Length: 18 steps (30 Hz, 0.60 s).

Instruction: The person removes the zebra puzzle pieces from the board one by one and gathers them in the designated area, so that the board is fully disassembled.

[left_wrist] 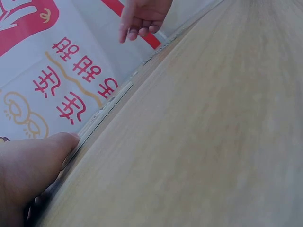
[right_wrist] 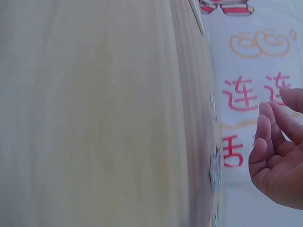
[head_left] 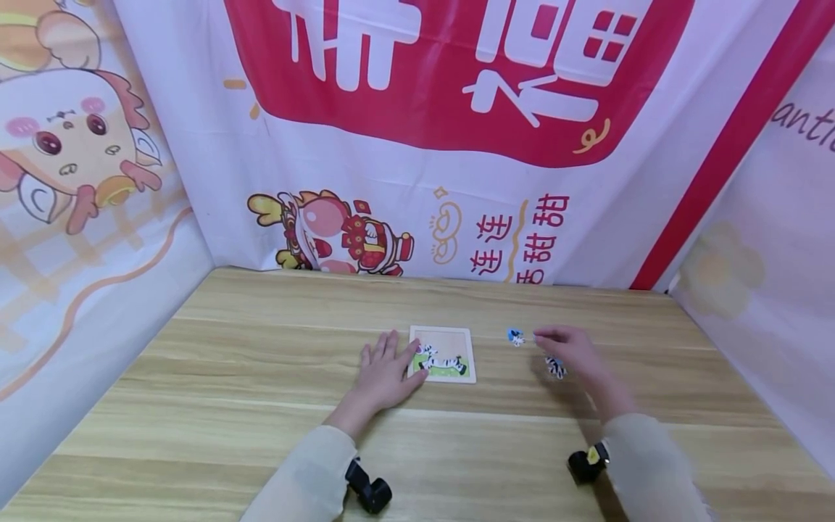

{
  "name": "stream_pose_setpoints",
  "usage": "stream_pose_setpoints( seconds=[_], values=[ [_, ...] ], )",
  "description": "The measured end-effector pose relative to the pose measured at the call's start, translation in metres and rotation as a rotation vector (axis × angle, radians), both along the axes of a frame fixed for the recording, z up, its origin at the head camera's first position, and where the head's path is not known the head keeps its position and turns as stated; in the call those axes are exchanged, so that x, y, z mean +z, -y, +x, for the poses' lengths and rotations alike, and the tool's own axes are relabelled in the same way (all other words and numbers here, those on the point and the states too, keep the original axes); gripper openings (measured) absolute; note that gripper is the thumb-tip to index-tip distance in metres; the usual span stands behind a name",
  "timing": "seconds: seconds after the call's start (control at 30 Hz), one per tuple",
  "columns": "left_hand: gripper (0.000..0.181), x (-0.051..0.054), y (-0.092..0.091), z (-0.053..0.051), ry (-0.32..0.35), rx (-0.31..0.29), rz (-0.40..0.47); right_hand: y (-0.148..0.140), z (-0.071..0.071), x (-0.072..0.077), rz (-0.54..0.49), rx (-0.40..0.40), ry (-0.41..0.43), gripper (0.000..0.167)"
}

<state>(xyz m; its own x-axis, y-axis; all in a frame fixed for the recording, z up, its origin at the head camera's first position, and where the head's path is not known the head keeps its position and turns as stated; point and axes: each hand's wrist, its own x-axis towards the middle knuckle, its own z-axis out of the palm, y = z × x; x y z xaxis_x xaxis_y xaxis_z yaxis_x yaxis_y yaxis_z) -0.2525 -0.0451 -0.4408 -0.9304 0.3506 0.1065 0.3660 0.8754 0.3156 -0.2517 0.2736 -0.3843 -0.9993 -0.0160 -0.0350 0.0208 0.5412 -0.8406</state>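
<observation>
A small framed jigsaw board [head_left: 451, 339] lies on the table, with zebra-and-grass pieces filling its lower part. My left hand [head_left: 386, 373] rests spread over the board's left edge; in the left wrist view its thumb [left_wrist: 57, 144] touches the rim. To the right, my right hand [head_left: 574, 353] hovers above the table with loosely bent fingers. Between its thumb and fingers [right_wrist: 265, 125] no piece shows in the right wrist view. Near it lie a blue jigsaw piece [head_left: 515, 336] and a black-and-white striped jigsaw piece [head_left: 555, 367]. A bluish bit at the fingertips is too small to identify.
The wooden table [head_left: 261, 406] extends around the board. A printed cloth backdrop [head_left: 365, 159] rises along its far edge, and cloth walls flank both sides. Black wrist cameras [head_left: 372, 494] are strapped at both sleeves.
</observation>
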Motion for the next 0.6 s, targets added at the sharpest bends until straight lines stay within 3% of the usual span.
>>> stream_pose_setpoints(
  seconds=[0.37,0.6],
  values=[
    [0.064,-0.002,0.000,-0.002,-0.029,0.050,0.045,0.063,-0.017,-0.006,-0.091,0.073,-0.010,0.028],
    [0.063,-0.002,0.001,-0.002,-0.045,0.083,-0.013,0.095,-0.027,-0.013,-0.078,0.124,-0.022,0.024]
  ],
)
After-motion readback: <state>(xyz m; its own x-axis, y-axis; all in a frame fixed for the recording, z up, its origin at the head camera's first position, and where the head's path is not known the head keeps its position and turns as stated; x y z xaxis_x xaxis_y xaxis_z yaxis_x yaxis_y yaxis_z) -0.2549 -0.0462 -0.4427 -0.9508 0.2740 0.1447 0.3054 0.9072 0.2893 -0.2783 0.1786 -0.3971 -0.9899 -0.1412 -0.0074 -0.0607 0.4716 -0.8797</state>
